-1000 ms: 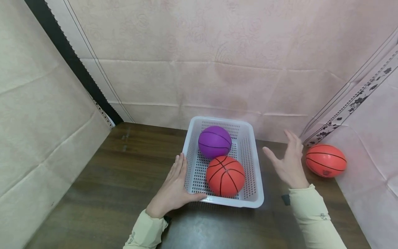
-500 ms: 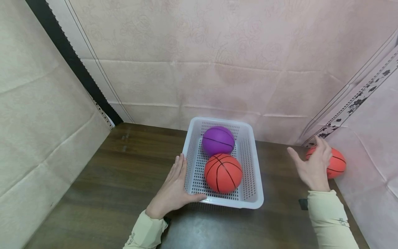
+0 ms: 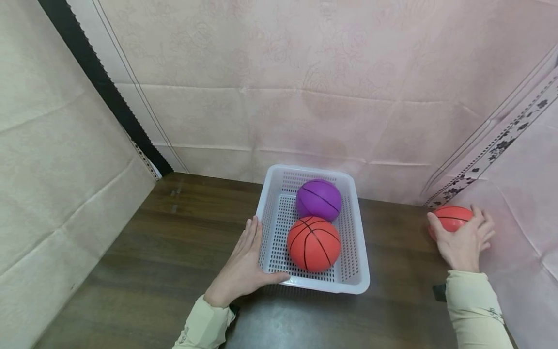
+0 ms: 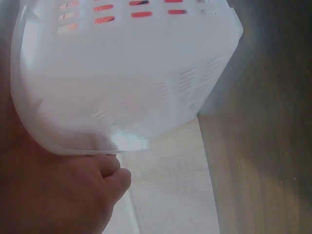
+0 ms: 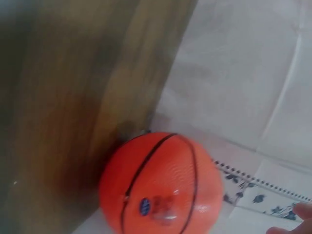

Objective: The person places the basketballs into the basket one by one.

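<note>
A white plastic basket stands on the table in the head view. It holds a purple mini basketball and, nearer, an orange mini basketball. My left hand rests against its near left corner, fingers straight along the left side, thumb on the near rim. The left wrist view shows my fingers under the edge of the basket. At far right my right hand spreads over another orange basketball, partly hidden. In the right wrist view, fingertips are apart from that ball.
A dark wooden table lies under everything. Pale patterned cloth hangs behind it, and more cloth borders the right side close to the loose ball. Another cloth panel stands at left.
My right hand has moved right, from beside the basket to the loose orange ball. Inside the basket the purple ball has rolled right. My left hand has stayed in place.
</note>
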### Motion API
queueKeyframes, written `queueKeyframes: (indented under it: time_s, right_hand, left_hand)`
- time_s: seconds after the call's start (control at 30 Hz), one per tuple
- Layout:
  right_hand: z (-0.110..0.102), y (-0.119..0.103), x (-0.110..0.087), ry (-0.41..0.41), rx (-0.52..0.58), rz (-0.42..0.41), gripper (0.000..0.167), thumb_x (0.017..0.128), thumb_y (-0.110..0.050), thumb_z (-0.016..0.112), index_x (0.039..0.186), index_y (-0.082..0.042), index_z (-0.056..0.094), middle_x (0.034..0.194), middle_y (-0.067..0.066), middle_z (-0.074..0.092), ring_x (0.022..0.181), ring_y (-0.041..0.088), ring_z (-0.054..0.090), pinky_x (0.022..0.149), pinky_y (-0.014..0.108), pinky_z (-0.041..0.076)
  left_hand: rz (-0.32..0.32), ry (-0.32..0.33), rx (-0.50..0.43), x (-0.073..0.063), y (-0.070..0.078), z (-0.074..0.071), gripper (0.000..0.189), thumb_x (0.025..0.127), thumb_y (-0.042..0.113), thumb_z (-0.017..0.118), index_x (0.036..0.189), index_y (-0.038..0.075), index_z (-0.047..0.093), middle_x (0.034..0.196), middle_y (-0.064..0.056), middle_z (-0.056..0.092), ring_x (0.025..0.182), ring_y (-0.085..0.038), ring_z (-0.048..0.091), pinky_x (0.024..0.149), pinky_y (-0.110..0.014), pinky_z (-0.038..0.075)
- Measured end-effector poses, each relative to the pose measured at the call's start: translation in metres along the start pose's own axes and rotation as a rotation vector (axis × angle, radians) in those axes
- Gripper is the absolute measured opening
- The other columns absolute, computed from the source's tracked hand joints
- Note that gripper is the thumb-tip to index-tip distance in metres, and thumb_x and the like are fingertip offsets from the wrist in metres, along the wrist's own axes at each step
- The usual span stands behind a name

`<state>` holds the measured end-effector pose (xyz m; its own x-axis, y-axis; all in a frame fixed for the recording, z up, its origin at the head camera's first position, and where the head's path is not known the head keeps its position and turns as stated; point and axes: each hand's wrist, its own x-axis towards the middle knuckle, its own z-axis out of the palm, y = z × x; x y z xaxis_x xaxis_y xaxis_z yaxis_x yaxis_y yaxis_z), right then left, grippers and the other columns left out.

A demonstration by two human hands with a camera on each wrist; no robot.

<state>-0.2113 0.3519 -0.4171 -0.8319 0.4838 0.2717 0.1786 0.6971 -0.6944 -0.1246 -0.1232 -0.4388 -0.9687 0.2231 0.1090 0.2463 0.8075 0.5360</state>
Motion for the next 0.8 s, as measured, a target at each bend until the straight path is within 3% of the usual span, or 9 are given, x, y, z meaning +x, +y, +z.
queueKeyframes:
  time_s: [0.37, 0.8]
  right_hand:
    - [0.000, 0.024, 0.008, 0.010, -0.033, 0.103, 0.101, 0.082, -0.050, 0.071, 0.154, -0.010, 0.013, 0.155, 0.016, 0.005, 0.140, 0.037, 0.004, 0.106, 0.066, 0.008]
    - [0.002, 0.043, 0.012, -0.004, -0.093, 0.131, 0.103, 0.083, -0.051, 0.070, 0.153, -0.005, 0.009, 0.153, 0.022, 0.003, 0.139, 0.042, 0.003, 0.103, 0.068, 0.009]
  left_hand:
    - [0.016, 0.004, 0.018, 0.000, 0.000, 0.001, 0.137, 0.062, 0.087, 0.060, 0.155, 0.004, 0.003, 0.161, -0.002, -0.015, 0.147, -0.018, -0.013, 0.117, -0.044, 0.010]
    - [0.017, 0.005, 0.023, 0.000, 0.000, -0.001, 0.136, 0.062, 0.086, 0.061, 0.155, 0.004, 0.004, 0.161, -0.002, -0.014, 0.147, -0.017, -0.012, 0.117, -0.044, 0.011]
